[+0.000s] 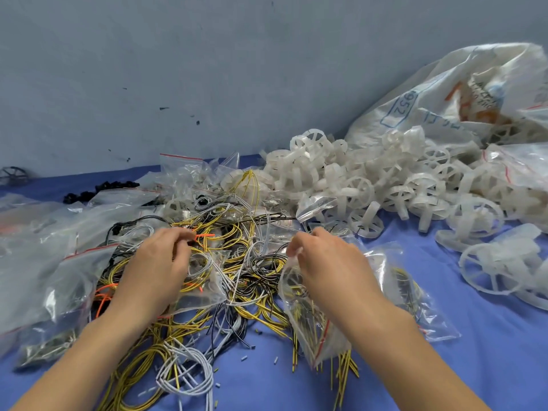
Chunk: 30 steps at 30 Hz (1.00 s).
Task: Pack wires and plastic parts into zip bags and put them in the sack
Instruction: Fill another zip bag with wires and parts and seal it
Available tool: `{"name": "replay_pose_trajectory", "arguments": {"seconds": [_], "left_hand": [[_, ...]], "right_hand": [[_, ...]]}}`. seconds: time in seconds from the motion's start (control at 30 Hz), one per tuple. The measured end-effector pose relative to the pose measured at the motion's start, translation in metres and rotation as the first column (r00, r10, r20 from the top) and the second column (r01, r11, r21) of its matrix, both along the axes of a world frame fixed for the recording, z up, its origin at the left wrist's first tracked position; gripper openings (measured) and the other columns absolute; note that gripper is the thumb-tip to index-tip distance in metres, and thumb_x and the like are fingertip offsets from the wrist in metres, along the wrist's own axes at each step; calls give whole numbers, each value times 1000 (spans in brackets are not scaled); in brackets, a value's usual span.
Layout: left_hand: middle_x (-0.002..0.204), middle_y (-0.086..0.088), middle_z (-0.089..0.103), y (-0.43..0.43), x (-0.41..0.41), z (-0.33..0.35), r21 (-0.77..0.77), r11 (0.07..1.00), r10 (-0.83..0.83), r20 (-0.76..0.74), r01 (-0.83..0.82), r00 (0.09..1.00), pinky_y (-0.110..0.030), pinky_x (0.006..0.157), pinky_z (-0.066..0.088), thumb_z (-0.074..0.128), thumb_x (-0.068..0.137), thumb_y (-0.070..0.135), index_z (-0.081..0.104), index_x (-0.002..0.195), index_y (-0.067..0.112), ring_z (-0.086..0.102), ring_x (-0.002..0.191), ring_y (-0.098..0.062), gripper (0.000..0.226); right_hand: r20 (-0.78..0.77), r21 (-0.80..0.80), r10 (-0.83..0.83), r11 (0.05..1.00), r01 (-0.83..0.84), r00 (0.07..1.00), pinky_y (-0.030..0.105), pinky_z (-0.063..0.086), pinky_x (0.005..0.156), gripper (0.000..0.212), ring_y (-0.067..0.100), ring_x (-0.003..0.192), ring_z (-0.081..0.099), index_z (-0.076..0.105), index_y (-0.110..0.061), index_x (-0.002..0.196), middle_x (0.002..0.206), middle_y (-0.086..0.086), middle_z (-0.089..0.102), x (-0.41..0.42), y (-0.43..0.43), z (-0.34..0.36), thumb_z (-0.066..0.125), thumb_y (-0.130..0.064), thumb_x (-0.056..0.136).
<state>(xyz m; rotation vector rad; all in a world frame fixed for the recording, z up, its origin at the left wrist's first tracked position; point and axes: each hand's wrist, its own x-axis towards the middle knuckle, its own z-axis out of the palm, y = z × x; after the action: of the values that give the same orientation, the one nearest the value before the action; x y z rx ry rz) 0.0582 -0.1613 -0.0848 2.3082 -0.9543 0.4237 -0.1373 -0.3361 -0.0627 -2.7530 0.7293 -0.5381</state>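
Both hands are down in the tangle of wires (237,262) in the middle of the blue table (474,336), a mix of yellow, black, grey and orange strands. The left hand (157,265) has its fingertips pinched on an orange wire (204,235) while resting on a clear zip bag (204,286). The right hand (329,262) is clamped on the top of another zip bag (314,324) stuffed with yellow wires, a few ends poking out the near side. White plastic wheel parts (370,179) are heaped far right, spilling toward the white sack (444,93) lying against the wall. More filled bags (44,277) sit on the left.
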Motion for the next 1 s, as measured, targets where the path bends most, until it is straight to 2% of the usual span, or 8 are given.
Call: {"name": "replay_pose_trajectory", "arguments": {"seconds": [0.13, 0.27, 0.37, 0.43, 0.57, 0.63, 0.77, 1.0], "left_hand": [[113, 2, 63, -38, 23, 18, -51, 999, -14, -9, 14, 1000, -29, 81, 45, 43, 100, 17, 64, 116, 18, 57, 96, -11, 27], [99, -3, 65, -71, 60, 25, 25, 999, 39, -58, -38, 998, -28, 57, 41, 40, 100, 19, 62, 117, 15, 56, 69, -14, 28], [117, -11, 63, -75, 95, 28, 146, 979, 152, -54, -143, 987, -40, 75, 52, 40, 100, 19, 57, 125, 11, 62, 87, -28, 31], [129, -17, 58, -68, 120, 28, 283, 937, 234, -73, -205, 970, -46, 90, 51, 42, 99, 18, 50, 135, 9, 61, 103, -35, 38], [132, -22, 55, -53, 148, 18, 551, 812, 322, -152, -191, 934, -43, 93, 46, 46, 100, 34, 34, 144, 5, 56, 115, -38, 54], [126, -19, 58, -51, 155, 13, 558, 807, 324, -141, -196, 935, -43, 93, 49, 48, 99, 39, 36, 141, 6, 57, 111, -36, 55], [99, -11, 61, -48, 162, 10, 516, 826, 318, -90, -229, 944, -39, 81, 50, 51, 98, 31, 54, 117, 5, 57, 88, -27, 33], [109, -11, 67, -34, 160, 21, 645, 755, 216, -73, -119, 974, -35, 83, 52, 51, 97, 38, 56, 123, 9, 61, 92, -24, 39]], "right_hand": [[150, -123, 10, 992, 8, 989, 38, 34, 87, 46, 21, 109, 53, 50, -39, 127, 120, -11, 60, 7, 1, 9, 46, -7, 94], [208, -160, 26, 987, 8, 978, 35, 31, 82, 54, 20, 105, 55, 56, -40, 124, 114, -13, 66, 14, 1, 12, 48, -1, 87], [213, -120, 15, 993, 11, 977, 36, 29, 80, 57, 20, 104, 57, 60, -40, 121, 114, -12, 68, 16, -2, 11, 49, 2, 85], [217, -83, 6, 996, 13, 976, 37, 30, 81, 59, 20, 106, 57, 60, -40, 121, 115, -12, 68, 17, -4, 11, 48, 3, 83], [195, -60, 17, 998, -5, 981, 37, 33, 87, 61, 17, 109, 57, 56, -40, 125, 119, -13, 66, 18, -5, 9, 45, 1, 82], [188, -52, 22, 999, -12, 982, 36, 32, 85, 61, 17, 109, 57, 56, -41, 125, 119, -13, 66, 19, -6, 9, 44, 0, 82], [190, -35, 11, 999, -4, 982, 36, 36, 86, 57, 18, 108, 59, 58, -39, 123, 118, -14, 67, 22, -7, 10, 45, 0, 83], [156, -3, 6, 1000, -6, 988, 36, 34, 83, 54, 16, 110, 58, 59, -40, 122, 118, -16, 66, 20, -4, 10, 45, -3, 85]]}}
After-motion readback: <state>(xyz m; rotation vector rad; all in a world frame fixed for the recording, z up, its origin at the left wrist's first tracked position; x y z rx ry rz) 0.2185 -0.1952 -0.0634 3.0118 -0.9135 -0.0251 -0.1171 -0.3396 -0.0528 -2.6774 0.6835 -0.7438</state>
